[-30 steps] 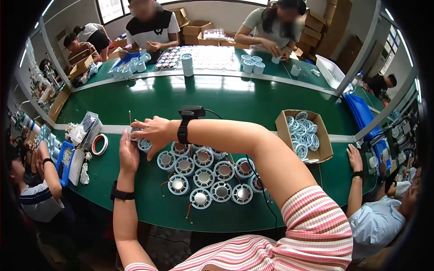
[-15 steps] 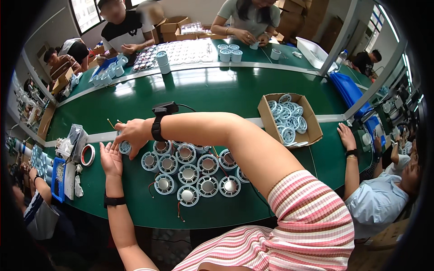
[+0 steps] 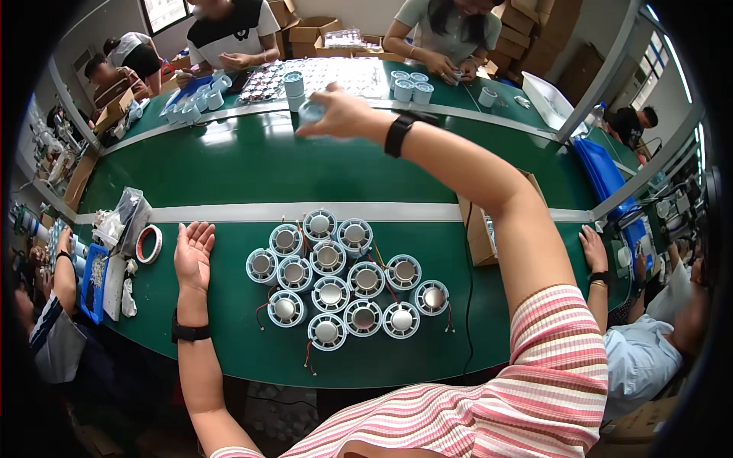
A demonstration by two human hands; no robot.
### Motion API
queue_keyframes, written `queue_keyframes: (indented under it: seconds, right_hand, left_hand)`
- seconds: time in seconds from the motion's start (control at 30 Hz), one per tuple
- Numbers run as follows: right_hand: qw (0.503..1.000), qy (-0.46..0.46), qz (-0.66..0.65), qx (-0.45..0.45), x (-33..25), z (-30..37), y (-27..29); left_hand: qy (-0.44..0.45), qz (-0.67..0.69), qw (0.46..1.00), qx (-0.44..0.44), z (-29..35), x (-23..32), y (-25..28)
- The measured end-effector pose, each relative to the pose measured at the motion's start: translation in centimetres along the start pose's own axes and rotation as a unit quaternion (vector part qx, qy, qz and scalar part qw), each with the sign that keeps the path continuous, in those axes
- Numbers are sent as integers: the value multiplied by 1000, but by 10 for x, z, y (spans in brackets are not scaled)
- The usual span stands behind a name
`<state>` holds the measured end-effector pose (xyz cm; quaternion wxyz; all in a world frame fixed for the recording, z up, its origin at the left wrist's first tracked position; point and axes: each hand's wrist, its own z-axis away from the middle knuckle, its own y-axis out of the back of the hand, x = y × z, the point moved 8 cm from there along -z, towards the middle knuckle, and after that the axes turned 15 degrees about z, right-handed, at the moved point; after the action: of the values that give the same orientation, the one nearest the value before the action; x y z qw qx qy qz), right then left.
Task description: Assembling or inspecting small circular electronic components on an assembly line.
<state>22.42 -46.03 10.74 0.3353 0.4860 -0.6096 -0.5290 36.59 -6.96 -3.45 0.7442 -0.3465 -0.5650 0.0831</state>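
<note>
The table (image 3: 229, 164) is covered in smooth green sheeting — semi-glossy, catching pale reflections of the lights. The round units (image 3: 330, 294) on it look like white plastic shells around dull silvery metal centres, with thin red and yellow insulated wires. The strip (image 3: 252, 212) across the table looks like brushed grey metal. A cardboard box (image 3: 475, 233) is matt brown — beside it, striped knit cloth on the sleeve (image 3: 557, 359).

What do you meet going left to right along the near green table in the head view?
Blue tray → clear plastic bag → tape roll → left hand, open and flat on the table → cluster of round white parts → cardboard box, partly behind the right arm.
</note>
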Motion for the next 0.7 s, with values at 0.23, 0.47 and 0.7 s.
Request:
queue_keyframes:
  seconds: [0.23,0.47,0.7]
  right_hand:
    - [913,-361,187,33,289,20,57]
    - [878,-441,177,-56,389,28,-15]
    - [918,-367,117,-94,363,-8,-40]
  left_hand:
    - [14,-24,1000,2,7,2,3]
    - [13,-66,998,-19,18,7,-7]
    - [12,-76,997,-29,27,14,-8]
